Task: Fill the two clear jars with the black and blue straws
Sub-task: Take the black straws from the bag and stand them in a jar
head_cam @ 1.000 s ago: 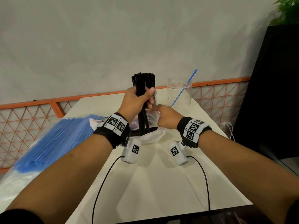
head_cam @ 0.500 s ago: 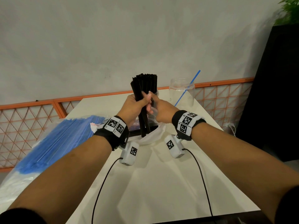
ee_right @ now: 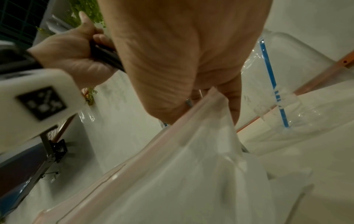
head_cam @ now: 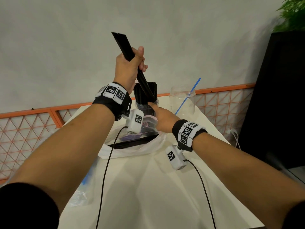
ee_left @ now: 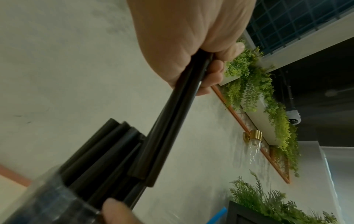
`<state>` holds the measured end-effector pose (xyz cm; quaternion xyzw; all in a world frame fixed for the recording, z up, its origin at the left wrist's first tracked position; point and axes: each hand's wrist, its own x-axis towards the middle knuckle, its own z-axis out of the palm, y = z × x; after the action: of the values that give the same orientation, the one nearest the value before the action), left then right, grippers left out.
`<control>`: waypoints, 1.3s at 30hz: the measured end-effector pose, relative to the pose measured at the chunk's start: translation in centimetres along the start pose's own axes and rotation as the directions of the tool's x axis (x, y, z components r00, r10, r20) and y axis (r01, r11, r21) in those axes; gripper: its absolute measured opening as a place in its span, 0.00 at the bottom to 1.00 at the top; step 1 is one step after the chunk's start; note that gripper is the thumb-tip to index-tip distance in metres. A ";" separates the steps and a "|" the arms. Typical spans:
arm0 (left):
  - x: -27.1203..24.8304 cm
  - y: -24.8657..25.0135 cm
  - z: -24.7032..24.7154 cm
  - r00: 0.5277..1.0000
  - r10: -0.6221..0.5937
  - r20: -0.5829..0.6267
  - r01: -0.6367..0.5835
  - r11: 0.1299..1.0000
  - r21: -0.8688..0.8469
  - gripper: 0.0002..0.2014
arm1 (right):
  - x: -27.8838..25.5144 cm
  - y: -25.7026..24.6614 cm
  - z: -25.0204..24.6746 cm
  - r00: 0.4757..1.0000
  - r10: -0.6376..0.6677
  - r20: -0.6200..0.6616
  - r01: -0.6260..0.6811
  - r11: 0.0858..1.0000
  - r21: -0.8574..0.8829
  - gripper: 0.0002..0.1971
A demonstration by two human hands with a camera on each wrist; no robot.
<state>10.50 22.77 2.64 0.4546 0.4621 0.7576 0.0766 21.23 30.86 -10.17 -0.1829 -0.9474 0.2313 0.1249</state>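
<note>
The left grip [head_cam: 130, 63] is clenched round a tilted bundle of black straws [head_cam: 123, 45], its lower ends dipping into the straw-filled jar [head_cam: 145, 104] just below. The right grip [head_cam: 162, 119], fingers extended, touches that jar's side. Beside it stands the second jar [head_cam: 183, 100] holding one blue straw [head_cam: 189, 95], on the bench [head_cam: 148, 187].

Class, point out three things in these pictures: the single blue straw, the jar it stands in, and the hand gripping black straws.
blue straw [head_cam: 193, 90], head view, upper shaft above the rim.
clear jar [head_cam: 189, 106], head view, side wall.
left hand [head_cam: 127, 68], head view, back of the hand.
</note>
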 end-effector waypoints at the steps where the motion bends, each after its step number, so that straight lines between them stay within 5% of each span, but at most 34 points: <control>1: 0.3 -0.2 0.3 1.000 0.017 0.015 -0.018 0.998 0.058 0.13 | 0.0 0.1 0.0 1.000 -0.004 0.000 0.004 1.000 -0.011 0.49; 5: 0.2 -2.3 1.0 0.997 0.019 0.070 -0.037 0.962 0.271 0.12 | 0.3 0.2 -0.1 1.000 -0.002 0.001 0.002 0.999 -0.041 0.49; 10: 0.9 -5.4 0.5 1.000 0.003 -0.027 0.012 0.844 0.537 0.17 | 0.5 0.2 0.0 1.000 -0.004 -0.007 0.004 0.998 -0.070 0.48; 15: 1.4 -7.1 -0.2 0.991 -0.054 -0.126 0.131 0.635 0.761 0.24 | 0.3 0.2 -0.1 1.000 -0.006 -0.008 0.005 0.998 -0.068 0.48; 17: 1.8 -7.1 -0.2 0.996 -0.011 -0.094 0.081 0.611 0.788 0.28 | 0.1 0.2 -0.2 1.000 -0.015 -0.004 0.014 0.998 -0.063 0.48; 22: 4.6 -3.7 0.5 0.964 0.259 -0.053 -0.152 0.707 0.690 0.44 | -0.2 0.3 -0.3 1.000 -0.024 0.010 0.025 0.998 -0.054 0.47; 25: 5.7 -2.1 1.1 0.950 0.302 0.076 -0.254 0.613 0.748 0.43 | -0.4 0.2 -0.4 0.999 -0.031 0.010 0.032 0.998 -0.058 0.46; 27: 6.0 -2.1 1.3 0.961 0.201 0.190 -0.267 0.493 0.828 0.37 | -0.4 0.2 -0.5 1.000 -0.029 0.011 0.030 0.998 -0.053 0.46; 31: 4.1 -4.9 0.9 0.947 -0.214 0.241 -0.193 0.222 0.956 0.17 | -0.3 0.3 -0.3 0.999 -0.034 0.011 0.034 0.998 -0.056 0.47; 34: 1.8 -6.3 0.5 0.872 -0.408 0.269 -0.298 -0.008 0.955 0.27 | -0.3 0.4 -0.3 0.999 -0.032 0.013 0.032 0.998 -0.055 0.48; 36: 1.1 -5.5 0.4 0.891 -0.340 0.300 -0.317 0.007 0.949 0.29 | -0.2 0.5 -0.3 0.999 -0.031 0.011 0.031 0.998 -0.056 0.48; 39: -0.7 -2.7 1.1 0.952 0.106 0.287 -0.306 0.312 0.900 0.17 | -0.5 0.7 -0.2 0.999 -0.049 -0.002 0.049 0.998 -0.047 0.46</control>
<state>10.90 24.58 0.29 0.5353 0.7409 0.3154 -0.2550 21.96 31.26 -10.40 -0.1630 -0.9565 0.2056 0.1278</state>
